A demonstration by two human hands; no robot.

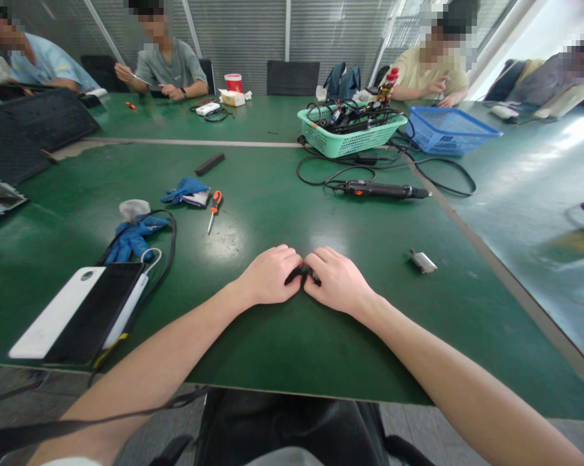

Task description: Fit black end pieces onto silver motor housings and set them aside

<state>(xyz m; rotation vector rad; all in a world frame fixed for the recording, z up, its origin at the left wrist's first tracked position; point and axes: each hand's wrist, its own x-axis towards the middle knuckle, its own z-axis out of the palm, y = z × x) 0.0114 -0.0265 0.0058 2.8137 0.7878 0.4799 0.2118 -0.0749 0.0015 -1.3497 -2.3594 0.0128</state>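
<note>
My left hand (273,275) and my right hand (337,278) meet over the green table (253,349), fingers curled inward. Between them both grip a small black object (295,274); most of it is covered by my fingers, so its kind does not show. To the right of my right hand lies a small silvery metal part (423,261). Left of my hands, farther away, is a screwdriver (215,210) with an orange and black handle.
Blue gloves (135,238), phones (92,314) and a cable lie left. A black electric screwdriver (383,190) lies ahead, near a green basket (352,139) full of cables and tools and a blue basket (449,133). Several people sit around the table.
</note>
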